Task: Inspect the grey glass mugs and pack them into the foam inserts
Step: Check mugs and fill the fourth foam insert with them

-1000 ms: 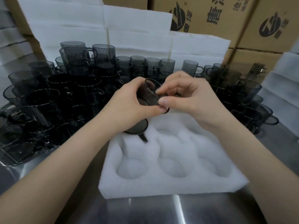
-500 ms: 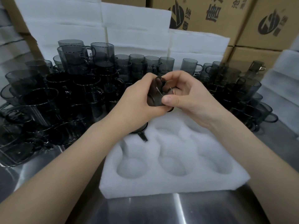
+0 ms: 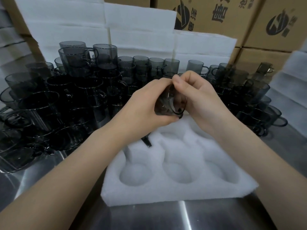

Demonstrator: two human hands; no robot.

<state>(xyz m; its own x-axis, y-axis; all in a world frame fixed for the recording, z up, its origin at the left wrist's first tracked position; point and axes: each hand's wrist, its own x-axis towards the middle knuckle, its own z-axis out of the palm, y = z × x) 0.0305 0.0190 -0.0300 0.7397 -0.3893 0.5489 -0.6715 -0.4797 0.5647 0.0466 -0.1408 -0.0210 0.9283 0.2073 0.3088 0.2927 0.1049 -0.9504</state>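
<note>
steel table (image 3: 199, 218) | one foam insert (image 3: 166, 195) | left grip (image 3: 142, 103) and right grip (image 3: 199, 97) both holding one grey mug (image 3: 166, 105)

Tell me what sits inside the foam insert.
The foam insert's three front pockets hold nothing. A mug handle sticks out of the back left pocket; the left hand, holding another mug, covers the rest. Other back pockets are partly hidden.

Both hands hold one grey glass mug (image 3: 167, 105) tipped on its side above the white foam insert (image 3: 174, 193): the left hand (image 3: 146, 103) wraps its body, the right hand (image 3: 199, 97) pinches its rim. A second mug (image 3: 147, 141) sits in the insert's far-left pocket, mostly hidden under the left wrist. Crowded mugs (image 3: 58, 105) fill the steel table (image 3: 199, 216) behind.
</note>
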